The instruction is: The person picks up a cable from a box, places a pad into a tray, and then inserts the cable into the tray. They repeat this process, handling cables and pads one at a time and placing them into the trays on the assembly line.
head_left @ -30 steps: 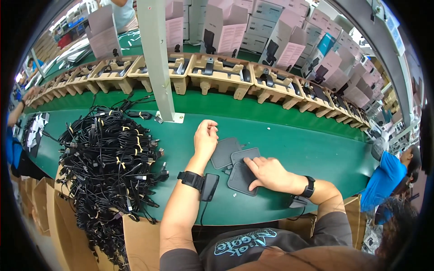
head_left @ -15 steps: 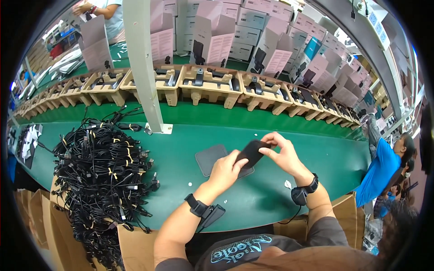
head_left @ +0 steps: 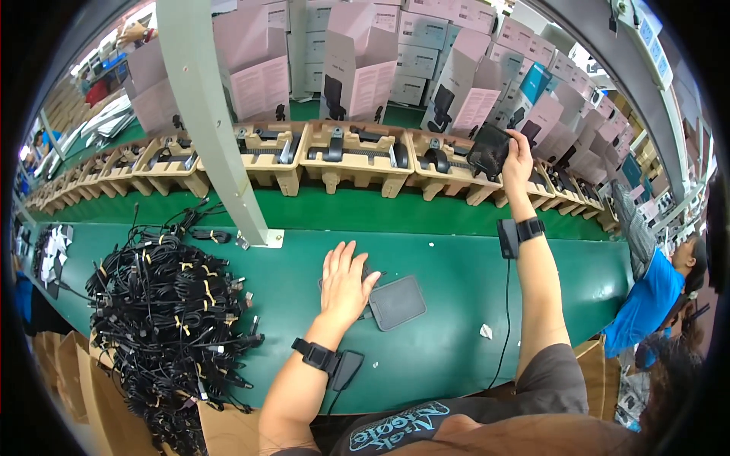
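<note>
My right hand (head_left: 518, 161) reaches out over the row of trays, its fingers closed on the edge of a flat black rectangular piece (head_left: 489, 150) with a glossy face. The piece is held just above a tray on the far right. My left hand (head_left: 346, 283) lies over the green table with its fingers stretched out and holds nothing. Something dark shows partly from under its palm and fingers; its kind is hidden. Beside that hand lies a flat dark grey pad (head_left: 398, 303) with rounded corners.
Moulded cardboard trays (head_left: 357, 156) with black parts run along the raised ledge, with open printed boxes (head_left: 353, 68) behind. A tangled pile of black cables (head_left: 167, 311) covers the left. A metal post (head_left: 209, 121) rises from the table. A person in blue (head_left: 650, 300) is at right.
My right hand has moved away and to the right, carrying the black piece to the trays. The left hand has let go of it and come down to the table, farther left.
</note>
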A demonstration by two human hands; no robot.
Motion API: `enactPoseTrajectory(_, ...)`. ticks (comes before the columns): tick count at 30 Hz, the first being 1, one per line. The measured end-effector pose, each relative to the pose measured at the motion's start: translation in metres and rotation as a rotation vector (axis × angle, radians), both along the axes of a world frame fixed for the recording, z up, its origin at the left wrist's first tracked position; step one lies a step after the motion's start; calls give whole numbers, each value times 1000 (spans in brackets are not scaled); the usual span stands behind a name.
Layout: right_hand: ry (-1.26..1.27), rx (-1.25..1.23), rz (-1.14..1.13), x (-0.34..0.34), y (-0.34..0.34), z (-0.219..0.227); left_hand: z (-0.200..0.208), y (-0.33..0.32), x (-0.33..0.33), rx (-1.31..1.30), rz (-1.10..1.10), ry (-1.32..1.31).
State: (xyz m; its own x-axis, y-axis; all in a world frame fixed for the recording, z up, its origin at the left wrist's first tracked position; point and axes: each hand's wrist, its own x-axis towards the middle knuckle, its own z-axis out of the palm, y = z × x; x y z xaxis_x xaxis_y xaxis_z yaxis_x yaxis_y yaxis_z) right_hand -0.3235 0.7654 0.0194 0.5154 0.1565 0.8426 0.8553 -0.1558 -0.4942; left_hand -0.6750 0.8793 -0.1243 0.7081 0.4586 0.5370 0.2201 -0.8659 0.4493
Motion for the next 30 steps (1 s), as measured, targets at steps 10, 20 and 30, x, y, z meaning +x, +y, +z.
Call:
enactPoseTrajectory(10, -375, -733, -321, 65, 38, -59, 3, 8, 0, -46, 6, 5)
enactPoseTrajectory(20, -374, -329, -394, 3, 40, -63, 1, 7, -1, -67, 38, 17)
enactPoseTrajectory(30, -399, -531, 965, -349, 115, -45, -41, 5, 7, 67, 102, -303)
